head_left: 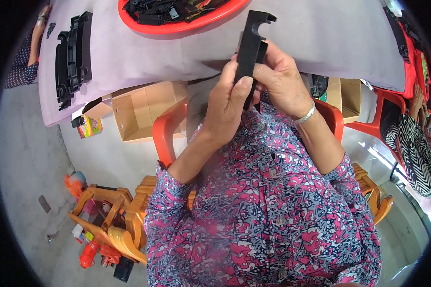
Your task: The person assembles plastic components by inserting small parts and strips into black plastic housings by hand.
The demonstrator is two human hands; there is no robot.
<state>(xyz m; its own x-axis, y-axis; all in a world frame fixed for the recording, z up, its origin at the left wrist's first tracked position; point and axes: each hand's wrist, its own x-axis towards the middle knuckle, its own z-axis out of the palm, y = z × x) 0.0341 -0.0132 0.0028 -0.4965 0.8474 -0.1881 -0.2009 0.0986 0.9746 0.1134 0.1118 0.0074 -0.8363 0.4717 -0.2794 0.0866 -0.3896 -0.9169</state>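
Observation:
Both hands hold a long black plastic part, raised at the near edge of the table in front of my chest. It is tilted, and its far end has a curved notch. My left hand grips the lower left side, thumb pressed on its face. My right hand pinches it from the right with thumb and fingers; a light bracelet circles that wrist. A second narrow black edge shows beside the part under my right fingers; I cannot tell if it is a separate piece.
A red basin of small black parts stands on the cloth-covered table. Several long black parts lie at the left. Below are an open cardboard box and wooden furniture. Other people sit at left and right, one in striped clothing.

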